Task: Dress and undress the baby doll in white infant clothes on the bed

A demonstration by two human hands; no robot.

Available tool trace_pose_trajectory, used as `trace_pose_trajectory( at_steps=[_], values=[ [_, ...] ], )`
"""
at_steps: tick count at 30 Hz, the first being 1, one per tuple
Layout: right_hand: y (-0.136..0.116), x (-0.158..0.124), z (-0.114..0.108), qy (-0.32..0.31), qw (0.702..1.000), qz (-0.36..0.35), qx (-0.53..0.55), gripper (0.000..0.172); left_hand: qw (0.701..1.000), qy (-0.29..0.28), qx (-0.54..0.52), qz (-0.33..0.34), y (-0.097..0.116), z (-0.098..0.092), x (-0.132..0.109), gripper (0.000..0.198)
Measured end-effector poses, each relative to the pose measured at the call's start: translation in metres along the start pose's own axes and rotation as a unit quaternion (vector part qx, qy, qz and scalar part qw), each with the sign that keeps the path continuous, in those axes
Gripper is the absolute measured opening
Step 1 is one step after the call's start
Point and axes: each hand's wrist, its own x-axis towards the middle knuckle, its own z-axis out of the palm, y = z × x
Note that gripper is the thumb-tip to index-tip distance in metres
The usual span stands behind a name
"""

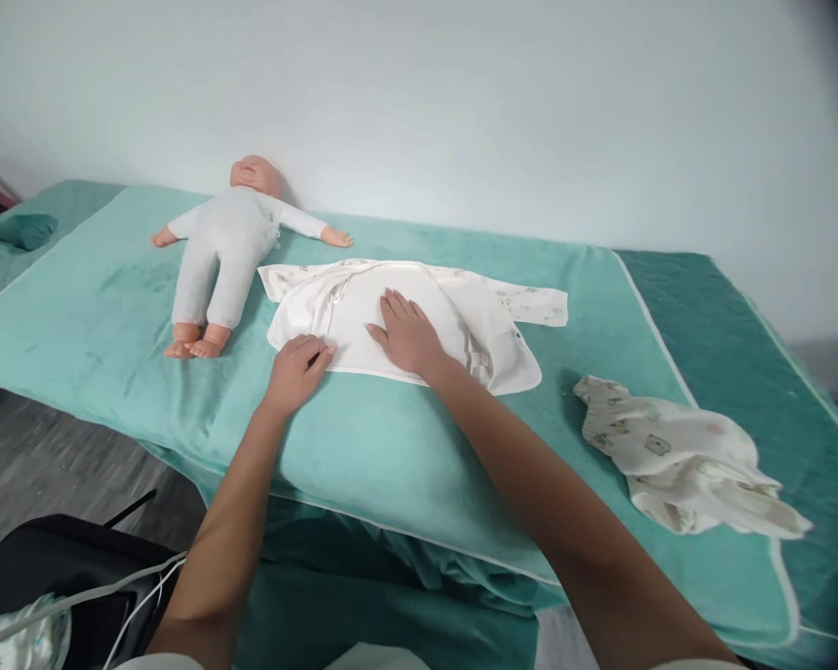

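Observation:
A white baby garment [461, 312] lies spread on a teal towel [112, 307], sleeves out to both sides. My right hand [406, 333] rests flat on its middle with the fingers stretched out, open. My left hand [294, 369] sits at the garment's lower left hem, fingers curled and pinching the edge. A baby doll [227, 251] in a pale grey suit lies on its back to the left of the garment, arms spread, head toward the wall.
A crumpled printed cloth [677, 456] lies on the towel at the right. A darker green cover [740, 335] shows beyond the towel's white-piped edge. A black chair [62, 568] with white cables stands at the lower left. A white wall runs behind.

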Motion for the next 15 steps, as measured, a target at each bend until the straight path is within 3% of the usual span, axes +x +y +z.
trace_pose_trajectory(
  at_steps=[6,15],
  values=[
    [0.008,0.031,0.001,0.000,1.000,0.016,-0.006,0.072,1.000,0.000,-0.008,-0.001,-0.001,0.001,-0.001,0.038],
    [0.020,0.055,0.004,0.012,0.999,0.046,-0.002,0.071,1.000,-0.001,-0.016,-0.002,0.001,-0.001,-0.002,0.037]
  ],
)
